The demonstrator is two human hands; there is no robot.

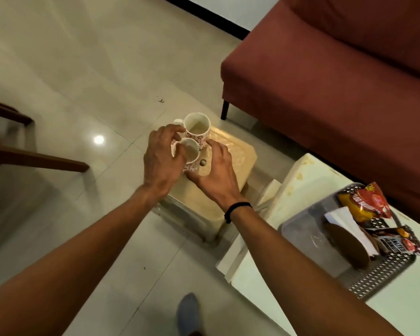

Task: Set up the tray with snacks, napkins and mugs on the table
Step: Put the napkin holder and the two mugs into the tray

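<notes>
Two white mugs with a red flower pattern stand side by side on a beige plastic stool (238, 161). The far mug (199, 130) is upright, and the near mug (192, 154) touches it. My left hand (161, 158) curls its fingers round the near mug's handle, with the index finger up by the far mug. My right hand (217, 168) rests with spread fingers against the mugs' right side. The tray (298, 229) sits on the white table (301, 187) at the right. It holds white napkins (344, 221) in a brown holder, a red snack packet (366, 202) and a dark peanut packet (403, 243).
A dark red sofa (337, 93) stands behind the stool and table. Wooden chair legs (34, 158) reach in from the left over the pale tiled floor. My foot in a grey shoe (189, 314) shows at the bottom edge.
</notes>
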